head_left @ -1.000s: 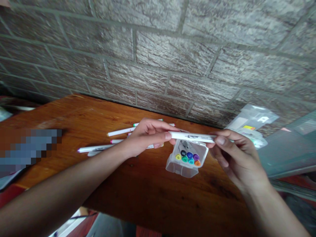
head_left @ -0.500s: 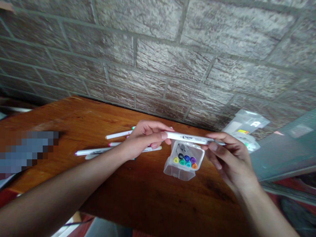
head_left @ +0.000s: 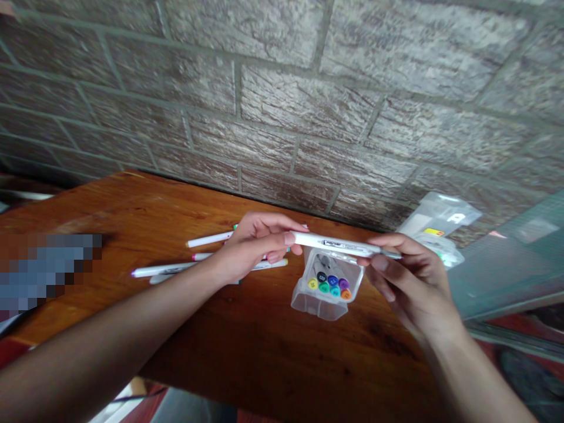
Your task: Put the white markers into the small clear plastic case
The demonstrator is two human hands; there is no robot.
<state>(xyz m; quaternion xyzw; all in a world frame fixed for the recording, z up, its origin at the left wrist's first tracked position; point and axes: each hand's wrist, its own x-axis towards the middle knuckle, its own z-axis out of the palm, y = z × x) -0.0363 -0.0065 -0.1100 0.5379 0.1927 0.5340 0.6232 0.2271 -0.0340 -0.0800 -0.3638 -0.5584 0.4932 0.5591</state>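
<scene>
A white marker (head_left: 335, 243) with dark print along its barrel is held level above the table. My left hand (head_left: 251, 247) pinches its left end between thumb and fingers. At the other end, my right hand (head_left: 408, 279) grips the marker near a grey tip or cap, partly covered by the fingers. Below it stands a clear plastic case (head_left: 304, 294) with its lid open, holding several markers with coloured, numbered ends (head_left: 332, 282). Several loose white markers (head_left: 165, 269) lie under and beside my left hand, some of them hidden by it.
A wooden table (head_left: 264, 352) carries everything, against a grey block wall (head_left: 282, 106). Clear plastic packaging (head_left: 440, 220) with a yellow label sits at the right back, beside a translucent panel (head_left: 506, 270). A blurred-out patch (head_left: 44, 276) covers something at the left edge.
Almost nothing differs. Both hands keep hold of the marker, whose printed side looks slightly turned, and the whole view has shifted a little.
</scene>
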